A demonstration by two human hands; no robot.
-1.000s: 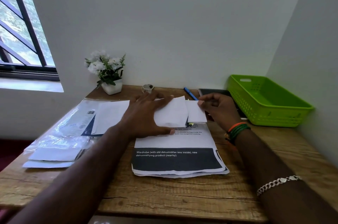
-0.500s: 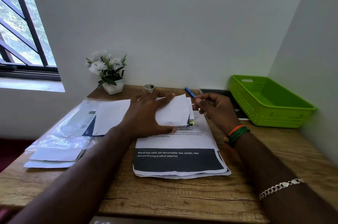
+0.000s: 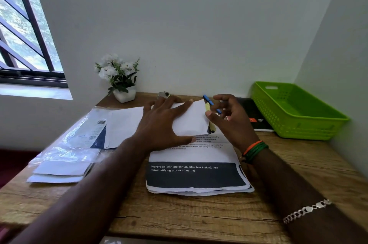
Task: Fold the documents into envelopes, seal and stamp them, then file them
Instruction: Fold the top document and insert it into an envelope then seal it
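A folded white paper [image 3: 191,119] lies on top of a stack of printed documents [image 3: 196,176] in the middle of the wooden desk [image 3: 199,216]. My left hand [image 3: 161,124] presses flat on the folded paper with fingers spread. My right hand [image 3: 232,118] hovers at the paper's right edge with relaxed fingers, its thumb tip touching that edge, holding nothing. A yellow strip [image 3: 208,108] shows at that edge. White envelopes [image 3: 57,172] and a clear plastic packet [image 3: 83,130] lie at the left.
A green plastic basket [image 3: 298,112] stands at the back right, beside a dark notebook [image 3: 254,118]. A blue pen [image 3: 211,103], a tape roll [image 3: 163,95] and a potted white flower [image 3: 119,78] line the back wall. A window is on the left.
The folded flap that stuck out to the right a second ago now lies tucked under the paper. My right hand has let go and opened its fingers. The left hand stays pressing.
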